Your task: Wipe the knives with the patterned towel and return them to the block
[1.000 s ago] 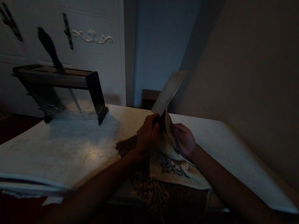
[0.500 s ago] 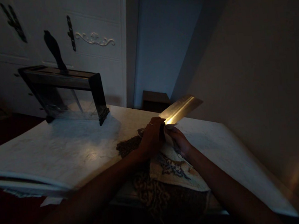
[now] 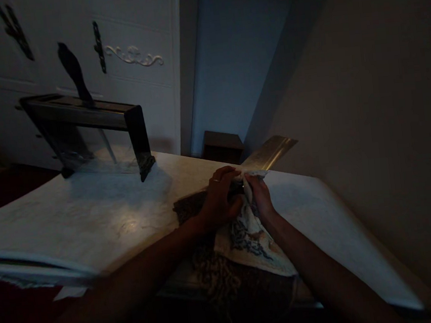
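A cleaver with a broad shiny blade (image 3: 271, 152) points away from me toward the upper right, over the table's far edge. My left hand (image 3: 221, 196) is closed at the near end of the blade, around the handle, which is mostly hidden. In my right hand (image 3: 260, 193) a pale patterned cloth (image 3: 252, 244) is pinched against the blade near its base. The cloth hangs down between my forearms. Beneath it lies a darker brown patterned cloth (image 3: 219, 278), partly lost in shadow.
On the left of the marble-look table (image 3: 101, 208) stands a clear-sided knife block (image 3: 98, 112), with a black-handled knife (image 3: 73, 68) upright in it. A white cabinet (image 3: 144, 92) is behind. A brown box-like piece (image 3: 222, 143) sits beyond the far edge, and a wall (image 3: 367, 116) rises right.
My right hand has brought the cloth up over the base of the blade, covering the part that gleamed before. The blade has tilted slightly, and its bright reflection has faded.
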Demonstrator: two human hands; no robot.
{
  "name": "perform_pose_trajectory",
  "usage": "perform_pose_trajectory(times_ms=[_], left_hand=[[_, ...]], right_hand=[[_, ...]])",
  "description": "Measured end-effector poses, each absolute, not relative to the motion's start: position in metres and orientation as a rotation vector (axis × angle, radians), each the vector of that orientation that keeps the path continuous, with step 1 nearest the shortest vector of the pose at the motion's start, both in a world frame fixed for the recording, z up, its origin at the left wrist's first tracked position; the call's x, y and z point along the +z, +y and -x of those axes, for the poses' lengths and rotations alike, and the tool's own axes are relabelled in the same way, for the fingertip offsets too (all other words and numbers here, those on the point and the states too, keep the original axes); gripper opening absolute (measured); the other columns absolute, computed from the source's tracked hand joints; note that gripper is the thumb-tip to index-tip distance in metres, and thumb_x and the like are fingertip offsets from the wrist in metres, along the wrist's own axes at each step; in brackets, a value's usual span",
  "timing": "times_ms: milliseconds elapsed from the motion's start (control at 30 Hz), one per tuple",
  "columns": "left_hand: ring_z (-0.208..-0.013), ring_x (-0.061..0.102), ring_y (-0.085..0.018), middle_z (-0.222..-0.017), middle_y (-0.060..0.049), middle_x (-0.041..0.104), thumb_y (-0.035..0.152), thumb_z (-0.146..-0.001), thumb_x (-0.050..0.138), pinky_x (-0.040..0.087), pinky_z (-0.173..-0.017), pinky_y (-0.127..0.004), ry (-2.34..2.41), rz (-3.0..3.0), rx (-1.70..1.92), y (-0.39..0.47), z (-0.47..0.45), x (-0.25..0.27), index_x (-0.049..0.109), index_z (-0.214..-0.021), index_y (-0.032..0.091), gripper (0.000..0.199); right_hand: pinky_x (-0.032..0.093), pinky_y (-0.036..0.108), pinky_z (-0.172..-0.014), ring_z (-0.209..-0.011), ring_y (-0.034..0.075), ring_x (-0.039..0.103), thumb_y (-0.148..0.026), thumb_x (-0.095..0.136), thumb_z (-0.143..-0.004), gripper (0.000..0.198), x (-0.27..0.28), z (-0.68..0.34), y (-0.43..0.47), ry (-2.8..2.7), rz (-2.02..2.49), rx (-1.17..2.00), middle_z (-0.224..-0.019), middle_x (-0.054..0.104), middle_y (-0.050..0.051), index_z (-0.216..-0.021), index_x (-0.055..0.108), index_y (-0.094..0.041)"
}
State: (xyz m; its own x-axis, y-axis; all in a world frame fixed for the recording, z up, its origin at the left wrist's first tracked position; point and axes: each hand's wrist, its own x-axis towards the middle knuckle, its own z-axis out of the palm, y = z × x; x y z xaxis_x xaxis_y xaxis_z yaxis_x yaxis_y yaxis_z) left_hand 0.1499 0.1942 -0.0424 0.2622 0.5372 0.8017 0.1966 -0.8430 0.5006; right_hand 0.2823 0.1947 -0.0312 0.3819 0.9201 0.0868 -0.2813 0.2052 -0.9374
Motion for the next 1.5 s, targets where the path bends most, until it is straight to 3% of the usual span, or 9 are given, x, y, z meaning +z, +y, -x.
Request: perform_pose_trajectory(times_ms=[200,567,800,1067,1333,1500], left_hand=[[-0.120,0.047,-0.027,-0.125,-0.014,0.049,0.013,-0.076,0.054,0.039,-0.102,-0.043,0.736,-2.357,1.517,0.192,-0.149,-0.042,0.050,-0.120,0.017,0.044],[-0.113,0.050,-0.029,-0.118,-0.014,0.055,0.030,-0.080,0.063,0.040,-0.096,-0.045,1.126,-2.470,1.491,0.190,-0.145,-0.037,0.055,-0.115,0.016,0.038],[-0.096,0.060,-0.025,-0.104,-0.011,0.063,0.041,-0.085,0.062,0.049,-0.083,-0.038,1.167,-2.351,1.100,0.193,-0.145,-0.039,0.057,-0.115,0.015,0.040],[-0.087,0.063,-0.020,-0.090,-0.005,0.070,0.017,-0.082,0.063,0.048,-0.080,-0.031,1.018,-2.269,0.996,0.198,-0.139,-0.032,0.068,-0.086,0.016,0.006],[-0.089,0.064,-0.019,-0.093,-0.004,0.070,0.013,-0.080,0.063,0.049,-0.084,-0.031,1.040,-2.228,0.972,0.199,-0.138,-0.036,0.069,-0.094,0.016,0.015],[-0.104,0.059,-0.023,-0.111,-0.011,0.062,0.017,-0.076,0.068,0.050,-0.092,-0.038,1.171,-2.282,1.113,0.199,-0.139,-0.041,0.070,-0.102,0.018,0.025]], right_hand=[[0.049,0.029,-0.068,-0.069,0.015,0.060,-0.051,0.073,-0.066,0.040,-0.030,-0.280,0.194,-0.905,1.016,0.825,-0.074,0.064,-0.002,-0.085,0.059,-0.019],[0.045,0.027,-0.063,-0.064,0.013,0.052,-0.051,0.072,-0.068,0.037,-0.029,-0.281,0.191,-0.952,1.045,0.705,-0.068,0.058,-0.003,-0.075,0.057,-0.018],[0.046,0.028,-0.066,-0.066,0.014,0.054,-0.049,0.072,-0.068,0.036,-0.032,-0.290,0.196,-0.964,1.099,0.617,-0.071,0.060,-0.002,-0.079,0.058,-0.018],[0.047,0.028,-0.067,-0.068,0.015,0.056,-0.052,0.072,-0.069,0.037,-0.032,-0.292,0.194,-0.994,1.114,0.564,-0.071,0.061,-0.001,-0.077,0.059,-0.018],[0.048,0.028,-0.067,-0.068,0.014,0.057,-0.052,0.075,-0.066,0.039,-0.034,-0.293,0.191,-1.009,1.126,0.599,-0.072,0.063,0.000,-0.077,0.061,-0.018],[0.049,0.027,-0.065,-0.066,0.014,0.058,-0.051,0.077,-0.064,0.038,-0.030,-0.289,0.188,-0.970,1.109,0.679,-0.072,0.065,0.000,-0.078,0.062,-0.018]])
